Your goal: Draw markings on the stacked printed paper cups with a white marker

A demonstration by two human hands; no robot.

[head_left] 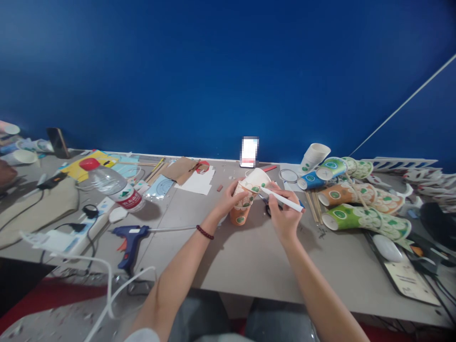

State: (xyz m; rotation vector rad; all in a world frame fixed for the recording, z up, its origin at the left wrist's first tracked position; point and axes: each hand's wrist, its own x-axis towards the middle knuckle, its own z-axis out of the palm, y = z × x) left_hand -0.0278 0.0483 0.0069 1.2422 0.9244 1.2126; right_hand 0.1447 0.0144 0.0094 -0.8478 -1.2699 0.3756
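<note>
My left hand [230, 198] is wrapped round a pair of joined paper cups. The lower one is an orange paper cup [241, 216] with a green emblem, close above the table. Over it, tilted up to the right, is a white leaf-patterned paper cup [254, 180]. My right hand [287, 216] is closed on a white marker pen [285, 198]. The pen slants to the left, its left end against or just in front of the patterned cup. Whether the tip touches the cup, I cannot tell. Something dark, partly hidden, lies behind my right hand.
A blue glue gun [132, 242] and a water bottle [119, 187] are on the left, near a power strip [96, 223]. A lit phone [249, 152] leans against the wall. To the right are stacked white cups [314, 156], several joined cups [351, 218] and wooden sticks [313, 206].
</note>
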